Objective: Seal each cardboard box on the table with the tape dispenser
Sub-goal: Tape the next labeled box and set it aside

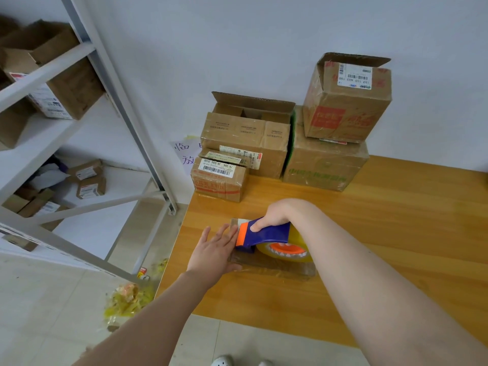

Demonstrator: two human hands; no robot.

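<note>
We see the right hand (274,216) wrapped round the blue top of the tape dispenser (272,233), thumb on the side near the orange front edge. The dispenser sits on a low flat cardboard box (280,268) in the left front part of the surface (396,233), nose pointing left, clear tape roll (286,250) with orange hub toward the right. The left hand (215,249) lies palm down on the box's left end, fingers straight, fingertips just beside the dispenser's nose, holding nothing. The box top looks glossy with tape (we can't tell where the strip ends). At the surface's back left, against the wall (237,35), we count four more boxes. A small labelled box (219,183) stands at the front, closed. Behind it is an open-topped box (248,138) with its rear flap up. To its right is a large box (324,165) with green print. On top of that stands a taped box (348,101) with one flap raised and a shipping label. A white note (184,151) with handwriting hangs on the wall, partly hidden by the boxes. Left of the surface stands a grey metal rack (79,128) carrying more cartons (66,83). Yellowish tape scraps (129,299) lie on the tiled floor (52,299) by the surface's left front corner.
</note>
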